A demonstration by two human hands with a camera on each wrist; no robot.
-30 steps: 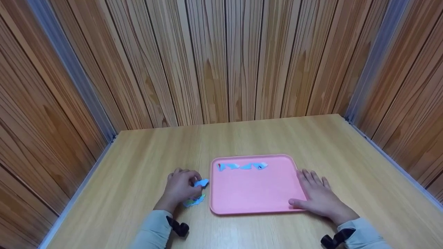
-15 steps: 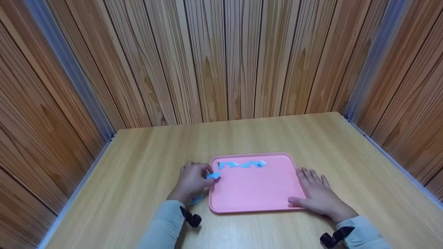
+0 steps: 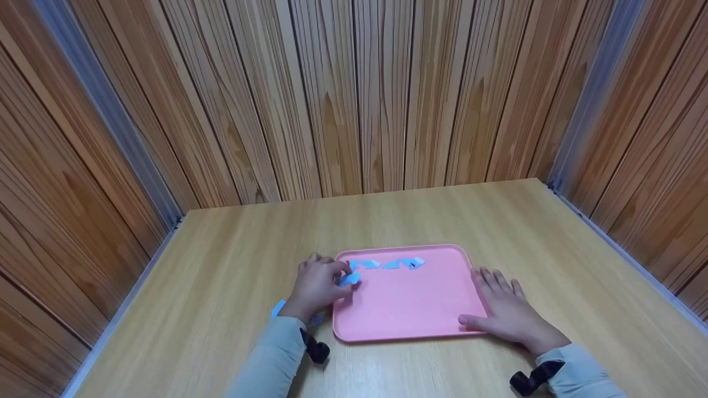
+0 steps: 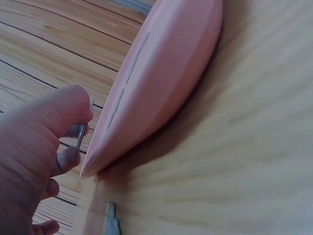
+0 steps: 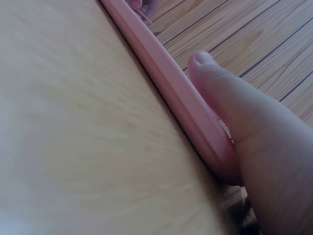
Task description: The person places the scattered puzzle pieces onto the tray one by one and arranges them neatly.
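Note:
My left hand (image 3: 319,284) pinches a flat blue puzzle piece (image 3: 350,279) between thumb and fingers, over the left side of the pink tray (image 3: 409,309). In the left wrist view the held piece (image 4: 80,137) appears edge-on, partly hidden by the fingers. Several similar blue pieces (image 3: 390,265) lie in a row along the tray's far edge; the left hand partly covers the leftmost one. My right hand (image 3: 509,315) rests at the tray's right edge, fingers extended and thumb over the near right corner, as the right wrist view also shows.
More blue puzzle pieces (image 3: 278,307) lie on the wooden table (image 3: 232,260) left of the tray, mostly hidden under my left wrist. Wood-panelled walls (image 3: 343,99) enclose the table at the back and sides.
My left hand has carried the blue puzzle piece from the table rightward and slightly away, over the tray's left rim. My right hand and the tray have stayed put.

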